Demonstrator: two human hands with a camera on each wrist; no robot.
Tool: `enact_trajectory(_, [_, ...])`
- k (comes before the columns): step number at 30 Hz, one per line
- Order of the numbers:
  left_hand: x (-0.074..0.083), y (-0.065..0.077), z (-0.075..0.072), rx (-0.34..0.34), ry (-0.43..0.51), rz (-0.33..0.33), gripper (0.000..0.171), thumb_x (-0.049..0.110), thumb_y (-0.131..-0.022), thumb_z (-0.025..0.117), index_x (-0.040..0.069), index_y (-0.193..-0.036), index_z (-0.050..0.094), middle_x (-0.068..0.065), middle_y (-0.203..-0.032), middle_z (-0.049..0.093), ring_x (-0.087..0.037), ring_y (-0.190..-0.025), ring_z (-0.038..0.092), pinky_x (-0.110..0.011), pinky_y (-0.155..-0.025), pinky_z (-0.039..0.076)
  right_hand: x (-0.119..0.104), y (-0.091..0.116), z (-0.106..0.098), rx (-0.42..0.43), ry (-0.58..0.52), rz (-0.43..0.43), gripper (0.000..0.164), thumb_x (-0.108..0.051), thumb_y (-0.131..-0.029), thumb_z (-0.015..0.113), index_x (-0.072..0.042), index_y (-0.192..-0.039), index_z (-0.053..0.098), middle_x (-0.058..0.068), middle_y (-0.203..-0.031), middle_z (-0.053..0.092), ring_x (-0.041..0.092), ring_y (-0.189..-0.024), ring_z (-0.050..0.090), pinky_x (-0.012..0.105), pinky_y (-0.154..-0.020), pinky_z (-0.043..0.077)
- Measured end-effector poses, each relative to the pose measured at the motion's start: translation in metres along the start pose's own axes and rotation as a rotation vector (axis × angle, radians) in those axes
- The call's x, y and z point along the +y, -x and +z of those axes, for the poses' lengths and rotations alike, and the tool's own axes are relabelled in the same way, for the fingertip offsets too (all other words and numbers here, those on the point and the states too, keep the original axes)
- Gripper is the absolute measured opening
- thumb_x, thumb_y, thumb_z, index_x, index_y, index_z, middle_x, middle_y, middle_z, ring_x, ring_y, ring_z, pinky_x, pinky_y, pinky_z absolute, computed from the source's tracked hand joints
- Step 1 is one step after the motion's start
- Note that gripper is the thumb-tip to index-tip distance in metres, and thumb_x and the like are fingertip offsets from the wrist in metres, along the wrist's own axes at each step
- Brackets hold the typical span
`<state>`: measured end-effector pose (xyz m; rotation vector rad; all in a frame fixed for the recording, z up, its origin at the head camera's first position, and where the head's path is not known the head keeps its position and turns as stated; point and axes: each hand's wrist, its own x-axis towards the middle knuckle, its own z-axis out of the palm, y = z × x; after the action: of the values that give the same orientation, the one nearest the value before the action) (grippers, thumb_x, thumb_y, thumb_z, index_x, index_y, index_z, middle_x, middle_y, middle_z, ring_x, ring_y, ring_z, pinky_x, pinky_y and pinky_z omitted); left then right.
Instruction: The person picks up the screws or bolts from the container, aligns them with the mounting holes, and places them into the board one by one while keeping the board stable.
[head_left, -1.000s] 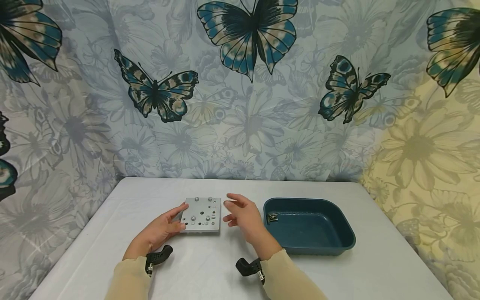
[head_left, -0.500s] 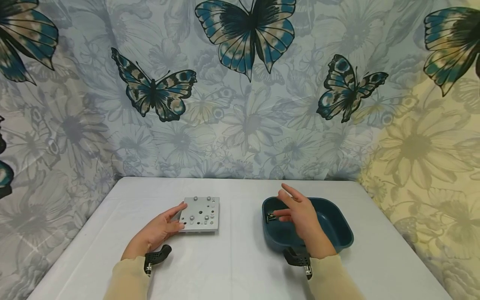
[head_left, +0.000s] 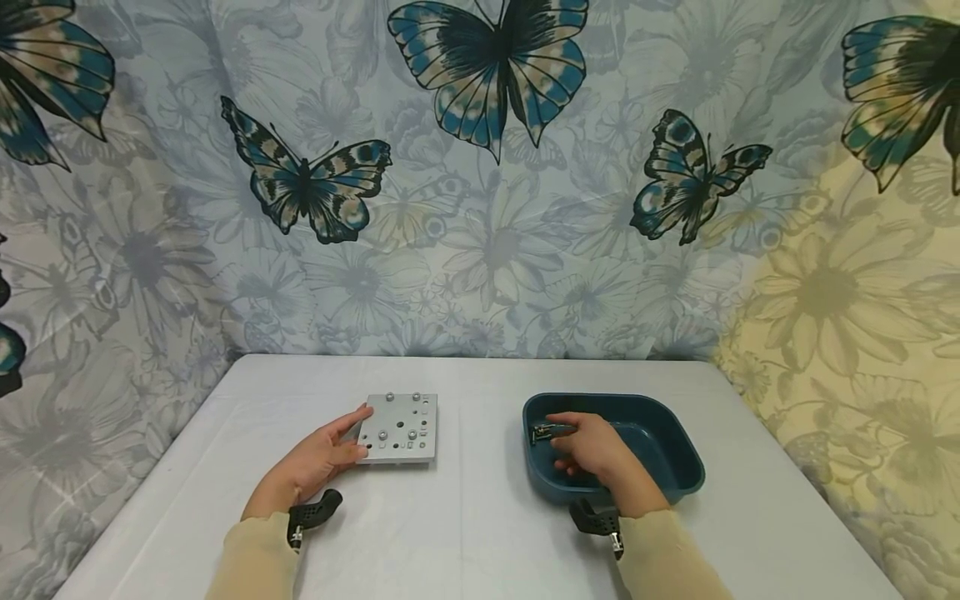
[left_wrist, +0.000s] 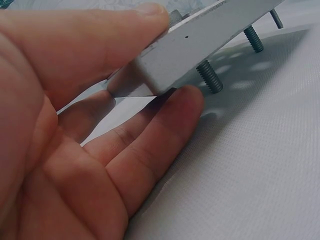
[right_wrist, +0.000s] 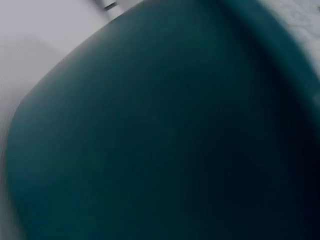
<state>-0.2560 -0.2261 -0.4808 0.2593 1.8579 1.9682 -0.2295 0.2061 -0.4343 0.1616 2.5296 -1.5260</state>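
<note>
A square grey metal plate (head_left: 397, 429) with holes and several bolts through it is held tilted at its left edge by my left hand (head_left: 311, 458). The left wrist view shows the thumb (left_wrist: 100, 40) on top and fingers (left_wrist: 155, 135) underneath, with threaded bolt ends (left_wrist: 210, 77) sticking out below. My right hand (head_left: 596, 450) reaches into a dark teal tray (head_left: 660, 467), fingers loosely bent beside a small bunch of screws (head_left: 543, 432) at its left end. Whether the fingertips touch them cannot be made out. The tray's blurred wall (right_wrist: 125, 130) fills the right wrist view and hides the hand.
Both things are on a table with a white cloth (head_left: 465, 517), the tray to the right of the plate. A patterned butterfly curtain (head_left: 487, 275) hangs behind the table's far edge. Each wrist wears a black camera mount (head_left: 315, 510).
My right hand has moved right from beside the plate, over the tray and down into it toward the screws. The left hand keeps its hold on the plate.
</note>
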Motion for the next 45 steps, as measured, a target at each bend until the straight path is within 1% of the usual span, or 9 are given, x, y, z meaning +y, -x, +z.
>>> enact_trajectory(8, [0.0,0.0,0.002,0.036,-0.004,-0.007,0.081,0.003,-0.091,0.071,0.008,-0.159,0.026,-0.012,-0.165,0.001,-0.033,-0.14,0.034,-0.03,-0.099,0.046,0.001,-0.002,0.006,-0.072,0.228,-0.098,0.045,0.008,-0.086,0.066,-0.006,-0.129,0.068,0.014,-0.115,0.063,0.021,-0.061,0.061,0.036,-0.057,0.052])
enact_trajectory(13, [0.001,0.0,0.002,0.029,-0.003,-0.004,0.082,0.003,-0.091,0.071,0.009,-0.159,0.025,-0.012,-0.166,0.0,-0.033,-0.14,0.034,-0.03,-0.099,0.046,0.003,-0.008,0.007,-0.094,0.395,-0.153,0.044,0.004,-0.083,0.07,-0.011,-0.125,0.072,0.01,-0.11,0.064,0.019,-0.06,0.058,0.034,-0.062,0.048])
enact_trajectory(16, [0.001,0.001,0.002,0.019,-0.004,0.002,0.082,0.003,-0.092,0.071,0.008,-0.159,0.025,-0.01,-0.166,-0.002,-0.034,-0.142,0.03,-0.03,-0.1,0.045,0.003,-0.01,0.006,-0.083,0.48,-0.18,0.041,0.0,-0.083,0.073,-0.013,-0.122,0.073,0.009,-0.112,0.063,0.019,-0.074,0.058,0.036,-0.07,0.048])
enact_trajectory(20, [0.001,0.001,0.001,0.011,0.0,0.006,0.081,0.002,-0.092,0.07,0.007,-0.159,0.024,-0.008,-0.166,-0.003,-0.034,-0.143,0.028,-0.029,-0.1,0.045,0.001,-0.01,0.006,-0.051,0.564,-0.203,0.035,-0.003,-0.082,0.076,-0.013,-0.116,0.076,0.011,-0.116,0.064,0.026,-0.098,0.059,0.046,-0.084,0.05])
enact_trajectory(23, [0.002,0.0,0.001,0.005,0.002,0.006,0.082,0.002,-0.092,0.07,0.006,-0.159,0.023,-0.009,-0.166,-0.003,-0.034,-0.143,0.028,-0.029,-0.1,0.045,0.0,-0.009,0.005,-0.03,0.609,-0.218,0.032,-0.004,-0.081,0.076,-0.013,-0.112,0.077,0.012,-0.116,0.065,0.032,-0.109,0.059,0.051,-0.092,0.048])
enact_trajectory(30, [0.002,0.001,0.001,-0.01,0.01,0.002,0.083,0.003,-0.093,0.07,0.007,-0.16,0.021,-0.009,-0.166,-0.004,-0.031,-0.142,0.032,-0.029,-0.101,0.044,0.004,-0.012,0.008,-0.01,0.707,-0.282,0.031,-0.004,-0.082,0.077,-0.012,-0.111,0.076,0.008,-0.104,0.062,0.024,-0.09,0.059,0.048,-0.081,0.051])
enact_trajectory(37, [0.002,0.001,0.001,-0.006,0.009,-0.001,0.082,0.002,-0.093,0.069,0.007,-0.16,0.022,-0.01,-0.166,-0.003,-0.033,-0.143,0.028,-0.029,-0.101,0.044,0.001,-0.011,0.01,0.012,0.785,-0.298,0.021,-0.008,-0.084,0.078,-0.014,-0.104,0.077,0.008,-0.105,0.065,0.029,-0.098,0.063,0.048,-0.084,0.052])
enact_trajectory(41, [0.002,0.001,0.001,-0.004,0.012,-0.001,0.082,0.002,-0.093,0.069,0.007,-0.16,0.022,-0.009,-0.166,-0.003,-0.033,-0.144,0.027,-0.029,-0.101,0.044,-0.001,-0.01,0.01,0.017,0.81,-0.299,0.018,-0.01,-0.084,0.079,-0.015,-0.102,0.078,0.007,-0.104,0.066,0.029,-0.098,0.063,0.048,-0.084,0.053])
enact_trajectory(45, [0.002,0.001,0.001,-0.004,0.017,-0.002,0.082,0.002,-0.093,0.069,0.007,-0.16,0.022,-0.008,-0.166,-0.004,-0.032,-0.144,0.027,-0.028,-0.101,0.044,-0.001,-0.01,0.011,0.021,0.83,-0.312,0.014,-0.011,-0.084,0.08,-0.014,-0.097,0.078,0.004,-0.099,0.067,0.025,-0.091,0.064,0.045,-0.08,0.054])
